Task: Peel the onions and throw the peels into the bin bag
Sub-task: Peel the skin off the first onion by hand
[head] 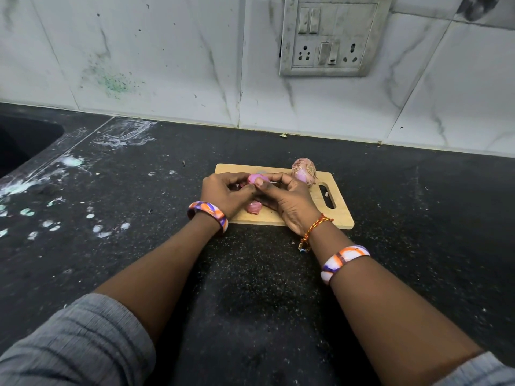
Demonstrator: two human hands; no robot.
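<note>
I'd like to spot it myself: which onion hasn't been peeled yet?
Find the wooden board on the dark counter. At its far edge, right of both hands, an onion sits alone, untouched. It wears dry, streaked skin, unlike the smooth pink onion held between the hands.

A wooden cutting board (338, 215) lies on the speckled black tabletop (139, 246); a switchboard (333, 37) at 1 o'clock, a sink (22, 140) at 10.
</note>
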